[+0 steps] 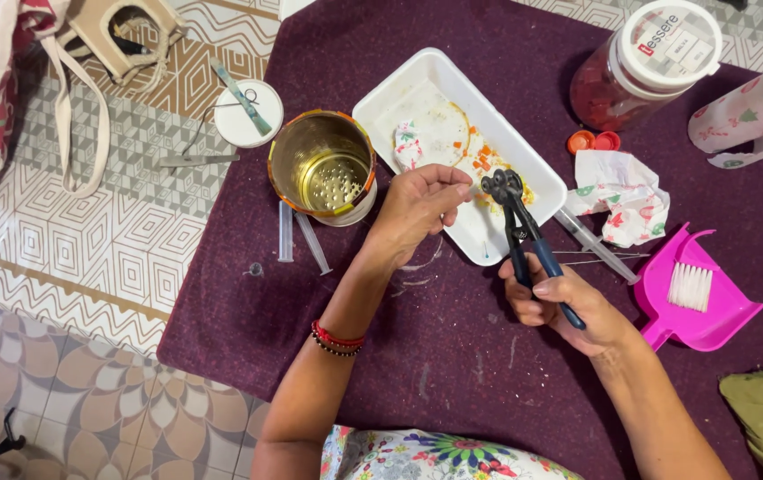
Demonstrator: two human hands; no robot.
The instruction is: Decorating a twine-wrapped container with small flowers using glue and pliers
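Now right hand (pixel 552 302) grips pliers (pixel 523 233) beside left hand (pixel 417 209).

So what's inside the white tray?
The white foam tray holds orange bits, a crumpled patterned scrap and yellow stains. The pliers and left hand cover part of it.

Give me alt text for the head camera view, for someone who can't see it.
The right hand holds blue-handled pliers over a white foam tray on a purple mat. The left hand pinches something tiny beside an open metal can.
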